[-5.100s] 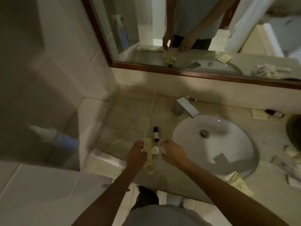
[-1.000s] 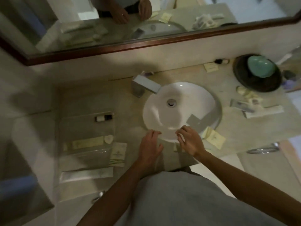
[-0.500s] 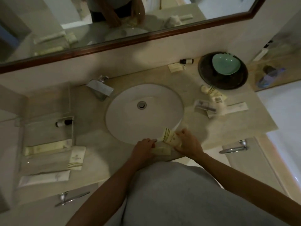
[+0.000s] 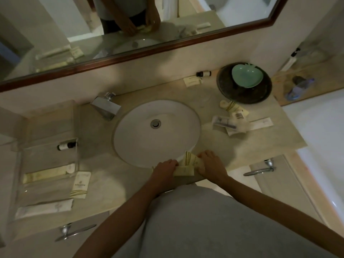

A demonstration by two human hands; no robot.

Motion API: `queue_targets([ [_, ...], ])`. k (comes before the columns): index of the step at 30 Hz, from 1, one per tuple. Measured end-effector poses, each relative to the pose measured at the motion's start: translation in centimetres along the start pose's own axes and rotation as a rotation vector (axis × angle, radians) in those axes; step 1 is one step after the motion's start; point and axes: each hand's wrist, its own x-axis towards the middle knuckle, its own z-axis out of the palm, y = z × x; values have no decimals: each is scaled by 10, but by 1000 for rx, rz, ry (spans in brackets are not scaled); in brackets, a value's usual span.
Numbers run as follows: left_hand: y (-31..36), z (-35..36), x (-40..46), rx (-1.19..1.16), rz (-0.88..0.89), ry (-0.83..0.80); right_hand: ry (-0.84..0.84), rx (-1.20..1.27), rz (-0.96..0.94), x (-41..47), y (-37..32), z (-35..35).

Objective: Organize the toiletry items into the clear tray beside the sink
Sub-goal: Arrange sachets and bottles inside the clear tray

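The clear tray (image 4: pixel 20 157) sits on the counter left of the sink (image 4: pixel 141 127). Inside it lie a small dark-capped bottle (image 4: pixel 65 146) and a long cream tube (image 4: pixel 47 173). A cream sachet (image 4: pixel 80 184) leans at the tray's right edge, and a white tube (image 4: pixel 44 208) lies just in front. At the sink's front rim, my left hand (image 4: pixel 164 171) grips a flat cream packet (image 4: pixel 183 171). My right hand (image 4: pixel 211 164) holds a second cream packet with green lines (image 4: pixel 191 159), tilted up over the rim.
A square chrome tap (image 4: pixel 106 107) stands behind the sink at the left. To the right are a dark bowl (image 4: pixel 260 92) holding a green dish (image 4: pixel 246 76), a pile of packets (image 4: pixel 230 120), a small bottle (image 4: pixel 203 73) and a packet (image 4: pixel 192 81) by the wall.
My view swung right, from the tray to the sink's front. Both hands came to the front rim and closed on the two cream packets there.
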Motion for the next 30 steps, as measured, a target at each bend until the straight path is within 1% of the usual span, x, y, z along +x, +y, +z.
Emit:
queue_targets([
  [3, 9, 5, 8, 47, 29, -37, 50, 178, 49, 5, 4, -5],
  [6, 10, 12, 10, 26, -28, -9, 73, 311, 46, 10, 5, -10],
  [8, 6, 13, 9, 6, -72, -40, 52, 384, 37, 14, 0, -15],
  [11, -7, 13, 4, -17, -93, -110, -45, 428, 1, 18, -7, -18],
  [13, -15, 14, -2, -37, -100, -100, -86, 427, -34, 20, -11, -15],
  [16, -26, 12, -11, -28, -110, -82, -97, 437, -76, 23, -22, -10],
  [19, -37, 7, -19, 12, -127, -50, -137, 456, -129, 27, -48, -6],
  [22, -57, 2, -29, -12, -154, -35, -147, 468, -156, 35, -81, -2],
  [26, -102, -17, -47, -9, -130, -6, -108, 496, -115, 51, -129, 9],
  [30, -164, -45, -81, -18, -133, 100, -82, 490, -71, 63, -190, 25],
])
